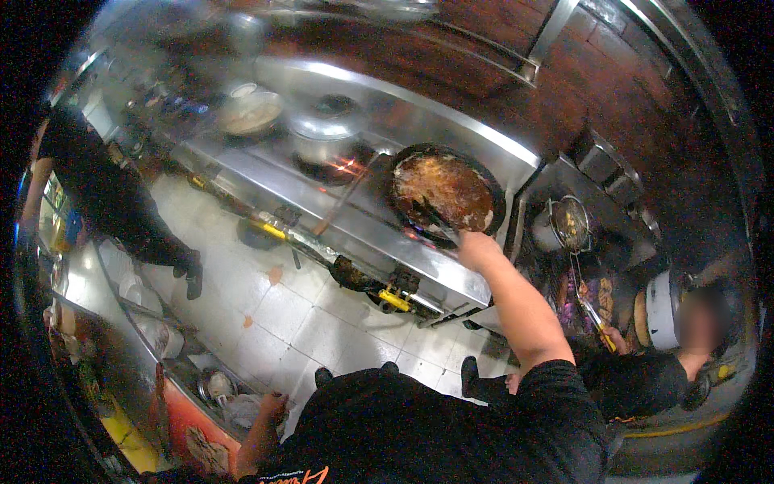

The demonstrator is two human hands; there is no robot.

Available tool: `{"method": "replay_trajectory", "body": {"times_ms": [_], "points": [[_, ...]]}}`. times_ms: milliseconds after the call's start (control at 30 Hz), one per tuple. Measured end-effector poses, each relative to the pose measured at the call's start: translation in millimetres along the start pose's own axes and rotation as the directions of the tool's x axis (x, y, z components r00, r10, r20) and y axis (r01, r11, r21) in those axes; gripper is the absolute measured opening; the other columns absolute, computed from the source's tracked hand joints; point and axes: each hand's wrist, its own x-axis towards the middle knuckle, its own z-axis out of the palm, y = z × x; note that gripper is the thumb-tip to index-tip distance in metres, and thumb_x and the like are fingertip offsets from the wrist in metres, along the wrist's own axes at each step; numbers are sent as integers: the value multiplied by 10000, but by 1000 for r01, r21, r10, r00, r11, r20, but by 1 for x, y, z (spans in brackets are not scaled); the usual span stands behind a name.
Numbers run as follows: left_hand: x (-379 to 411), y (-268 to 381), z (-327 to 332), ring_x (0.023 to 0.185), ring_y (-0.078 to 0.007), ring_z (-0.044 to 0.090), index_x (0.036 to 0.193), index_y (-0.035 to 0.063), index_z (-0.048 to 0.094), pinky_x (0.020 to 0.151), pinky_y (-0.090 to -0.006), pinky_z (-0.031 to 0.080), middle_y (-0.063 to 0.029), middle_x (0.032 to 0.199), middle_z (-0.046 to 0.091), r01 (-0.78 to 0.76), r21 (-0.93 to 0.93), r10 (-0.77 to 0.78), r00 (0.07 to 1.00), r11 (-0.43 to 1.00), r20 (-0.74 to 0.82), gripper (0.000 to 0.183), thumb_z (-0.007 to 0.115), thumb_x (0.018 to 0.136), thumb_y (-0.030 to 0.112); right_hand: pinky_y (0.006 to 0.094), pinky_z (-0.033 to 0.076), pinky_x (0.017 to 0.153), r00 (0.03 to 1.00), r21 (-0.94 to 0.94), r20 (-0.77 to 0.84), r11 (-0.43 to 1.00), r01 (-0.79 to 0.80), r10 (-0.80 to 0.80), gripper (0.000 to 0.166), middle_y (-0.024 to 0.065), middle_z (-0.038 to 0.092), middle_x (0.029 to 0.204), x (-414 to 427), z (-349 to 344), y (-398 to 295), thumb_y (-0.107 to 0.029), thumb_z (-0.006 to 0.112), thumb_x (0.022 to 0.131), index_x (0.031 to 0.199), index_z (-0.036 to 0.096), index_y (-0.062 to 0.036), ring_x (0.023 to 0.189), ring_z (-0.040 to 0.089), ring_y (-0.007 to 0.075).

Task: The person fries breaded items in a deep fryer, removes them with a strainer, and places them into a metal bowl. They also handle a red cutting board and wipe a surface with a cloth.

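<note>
My right hand [481, 251] grips a dark-headed cooking utensil [444, 228]; its head dips into a wide black pan [500, 209]. Brown bubbling liquid [444, 181] fills much of the pan, with paler foam around its edge. The pan sits on the right end of a steel stove [363, 224], and some flame glows beneath its near side. Low at my left side is my left hand [275, 406], beside a pale crumpled plastic bag [245, 410]. Its fingers look curled, but whether they hold anything is unclear.
A lidded steel pot [323, 133] stands left of the pan, near a flame. At right, a co-worker [641, 381] holds a yellow-handled tool [604, 336] reaching toward a wire strainer [569, 224]. Another person [115, 175] stands at left. Orange-brown patches [275, 275] mark the tiled floor.
</note>
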Motion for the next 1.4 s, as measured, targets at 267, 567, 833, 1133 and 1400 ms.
{"method": "replay_trajectory", "body": {"times_ms": [267,567,833,1133,1400], "points": [[-50,33,-10,764,-273,676,910,40,709,726,-409,511,-127,830,712,69,320,-140,968,945,206,421,644,801,442,439,522,889,991,-141,121,989,-39,57,320,211,663,1101,-62,-51,38,-113,567,756,1037,674,-5,1040,643,354],[0,-68,63,787,-338,671,836,46,714,731,-454,508,-158,843,706,-68,313,62,998,947,29,431,642,802,469,449,541,833,989,-120,143,993,-10,28,261,234,683,994,-35,-36,56,-114,594,712,896,712,29,947,673,368],[-8,-35,27,823,-394,660,922,49,706,719,-478,519,-176,885,698,70,60,-81,974,996,213,457,536,874,470,442,512,896,993,133,44,985,-111,106,344,267,647,1092,6,18,45,-130,569,756,1035,658,51,1028,637,386],[5,-55,19,917,-394,658,1002,37,706,803,-474,514,-218,989,684,-76,350,7,981,934,196,544,597,816,537,450,486,923,991,223,-20,967,-121,129,534,236,640,1134,-12,35,32,-176,612,792,1316,539,-109,1073,611,370],[5,-61,22,982,-394,647,1030,31,705,842,-468,508,-235,1034,674,-117,391,53,984,913,170,593,607,803,570,441,483,917,986,365,-130,929,-52,106,569,253,640,1099,-23,18,49,-195,655,767,1314,541,-87,1058,611,382]]}}
